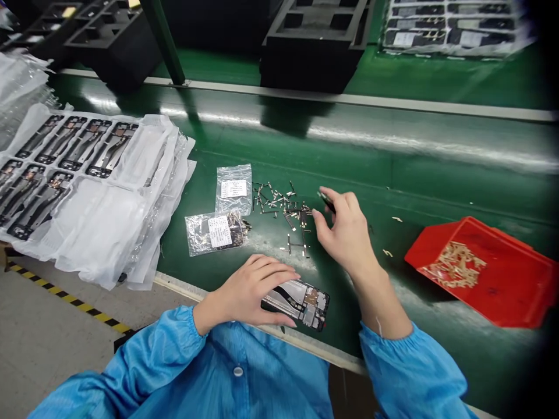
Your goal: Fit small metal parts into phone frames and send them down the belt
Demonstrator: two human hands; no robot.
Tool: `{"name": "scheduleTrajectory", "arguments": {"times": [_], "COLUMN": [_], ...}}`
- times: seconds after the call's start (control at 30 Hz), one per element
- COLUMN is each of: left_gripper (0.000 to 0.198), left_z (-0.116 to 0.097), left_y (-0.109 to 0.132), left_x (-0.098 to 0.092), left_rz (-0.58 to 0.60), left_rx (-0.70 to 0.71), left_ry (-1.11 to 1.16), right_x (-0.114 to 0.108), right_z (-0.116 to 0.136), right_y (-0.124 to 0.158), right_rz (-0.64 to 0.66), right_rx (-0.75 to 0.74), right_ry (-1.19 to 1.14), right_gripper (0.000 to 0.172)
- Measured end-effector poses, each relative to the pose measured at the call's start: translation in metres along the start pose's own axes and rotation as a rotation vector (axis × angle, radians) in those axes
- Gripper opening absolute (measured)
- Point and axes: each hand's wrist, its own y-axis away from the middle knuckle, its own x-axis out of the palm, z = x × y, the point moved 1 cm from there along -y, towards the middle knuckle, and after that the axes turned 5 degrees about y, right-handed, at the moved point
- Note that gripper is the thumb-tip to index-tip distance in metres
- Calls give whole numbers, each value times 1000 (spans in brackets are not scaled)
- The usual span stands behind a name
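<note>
A phone frame (301,302) with silvery plates and a black flex strip lies near the bench's front edge. My left hand (255,291) grips its left end, thumb along the near side and fingers across the far side. My right hand (345,230) is closed, with a small dark slim tool (326,202) between thumb and fingers; its exact kind is not clear. Just left of those fingertips lies a scatter of small metal-and-black flex parts (283,203). Beside them are a labelled clear bag (233,186) and a second bag (213,233) full of similar pieces.
Stacked white trays (100,215) with several phone frames stand at left. A red bin (515,273) of small pale pieces sits at right. Black foam boxes (312,52) and another tray (449,29) stand behind the raised rail (349,99). A green post (163,41) rises there.
</note>
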Motion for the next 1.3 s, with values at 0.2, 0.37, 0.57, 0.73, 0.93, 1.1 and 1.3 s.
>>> {"name": "scheduleTrajectory", "arguments": {"times": [0.2,0.37,0.57,0.73,0.93,1.1,1.3], "left_gripper": [52,65,60,36,23,18,23], "left_z": [-2,3,-4,9,32,36,31], "left_y": [-39,-52,-27,-50,-98,-104,-107], "left_x": [-3,-6,-8,-22,-48,-51,-42], "left_rz": [-91,34,77,-130,-306,-364,-233], "left_rx": [-189,-260,-140,-186,-313,-284,-234], "left_ry": [-307,-447,-393,-372,-350,-254,11], "right_x": [-6,-17,-34,-22,-3,-12,-28], "right_z": [-3,-10,-8,4,12,0,6], "right_y": [36,70,87,43,16,5,-12], "right_rz": [209,223,146,255,388,521,488], "right_rx": [-175,-261,-240,78,173,234,338], "right_ry": [218,355,175,197,205,34,-402], "right_gripper": [42,44,33,23,18,23,56]}}
